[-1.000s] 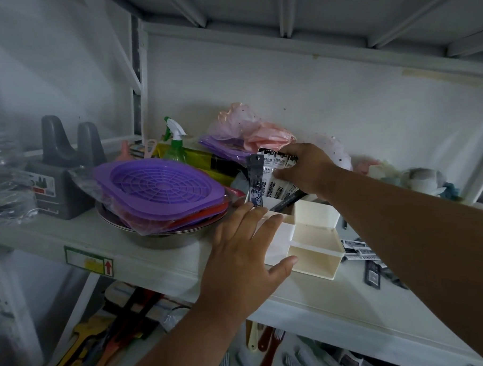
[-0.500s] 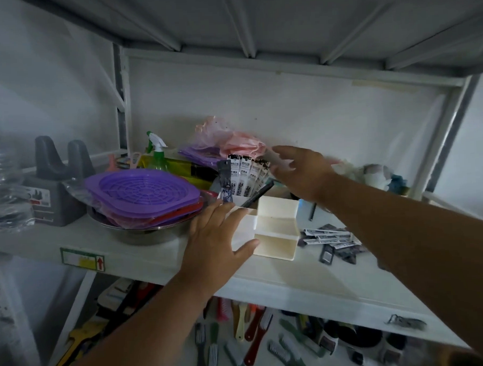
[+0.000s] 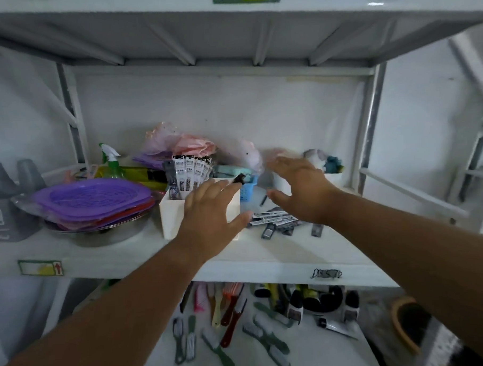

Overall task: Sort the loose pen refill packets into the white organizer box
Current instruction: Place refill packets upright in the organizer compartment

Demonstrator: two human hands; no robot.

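The white organizer box (image 3: 172, 217) stands on the middle shelf (image 3: 279, 253). Several pen refill packets (image 3: 189, 176) stand upright in its back left compartment. My left hand (image 3: 211, 211) rests flat against the box's front, fingers spread. My right hand (image 3: 301, 188) hovers open to the right of the box, fingers straight, holding nothing. Beneath it, loose refill packets (image 3: 275, 219) lie scattered on the shelf, close to the box's right side.
Purple and red plastic strainers (image 3: 91, 199) sit stacked in a steel bowl left of the box. A green spray bottle (image 3: 111, 162), pink bags (image 3: 188, 142) and a small blue basket (image 3: 247, 189) crowd the back. Brushes (image 3: 227, 330) lie on the lower shelf.
My right hand let go of the packets in the box and swung right, above the loose packets. My left hand stayed on the box. The camera view tilted up and pulled back.
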